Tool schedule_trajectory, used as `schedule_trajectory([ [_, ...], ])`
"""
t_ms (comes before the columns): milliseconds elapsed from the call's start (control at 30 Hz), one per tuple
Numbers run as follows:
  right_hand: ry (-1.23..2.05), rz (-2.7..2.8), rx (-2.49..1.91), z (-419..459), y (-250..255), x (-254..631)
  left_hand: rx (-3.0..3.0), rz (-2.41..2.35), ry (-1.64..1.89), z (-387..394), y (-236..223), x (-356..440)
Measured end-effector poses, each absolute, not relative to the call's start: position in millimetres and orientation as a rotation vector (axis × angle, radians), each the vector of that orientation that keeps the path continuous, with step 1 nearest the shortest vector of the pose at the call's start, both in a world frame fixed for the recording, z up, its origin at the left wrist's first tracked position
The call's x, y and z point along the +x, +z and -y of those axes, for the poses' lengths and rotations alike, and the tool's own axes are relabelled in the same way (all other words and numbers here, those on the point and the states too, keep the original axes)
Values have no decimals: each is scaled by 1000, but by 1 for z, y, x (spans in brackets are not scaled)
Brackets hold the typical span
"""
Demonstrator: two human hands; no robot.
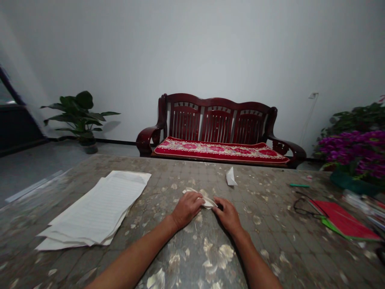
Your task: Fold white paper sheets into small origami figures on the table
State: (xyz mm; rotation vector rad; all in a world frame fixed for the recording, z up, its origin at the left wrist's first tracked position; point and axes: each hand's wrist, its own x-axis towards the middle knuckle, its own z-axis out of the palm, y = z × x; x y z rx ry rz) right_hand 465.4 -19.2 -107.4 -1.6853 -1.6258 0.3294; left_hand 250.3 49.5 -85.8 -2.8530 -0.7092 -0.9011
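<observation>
A small folded piece of white paper (pixel 208 203) lies low over the table between my two hands. My left hand (pixel 189 208) is closed on its left part, the fingers pressing from above and covering much of it. With thumb and fingertips, my right hand (pixel 227 213) pinches the paper's right end. Beyond my hands stands a small folded paper shape (pixel 231 177) with a pointed top, apart from both hands. Off to the left lies a stack of lined paper sheets (pixel 99 208), loosely fanned.
The table (pixel 186 257) has a floral-patterned cover. On the right are a green pen (pixel 299 185), eyeglasses (pixel 303 206), a red booklet (pixel 343 218) and purple flowers (pixel 355 154). Behind the table stand a wooden bench (pixel 218 124) and a potted plant (pixel 86 114).
</observation>
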Motion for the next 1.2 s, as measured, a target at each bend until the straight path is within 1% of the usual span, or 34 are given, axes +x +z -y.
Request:
schedule_trajectory([
  [100,325,1634,-1686,19,-106,465,-2919,643,-710,-38,-87,260],
  [200,316,1638,-1687,19,-105,465,-2984,762,-632,-31,-88,269],
  [567,162,1630,-1777,19,-99,461,-2910,1512,-700,-27,-86,301],
  [667,150,1625,-1776,20,-99,460,-2884,1633,-692,-27,-87,305],
  [900,150,1706,-1727,24,-97,461,-2846,1723,-639,-28,-88,308],
  [1200,153,1782,-1705,27,-93,461,-2800,1716,-807,-25,-91,306],
])
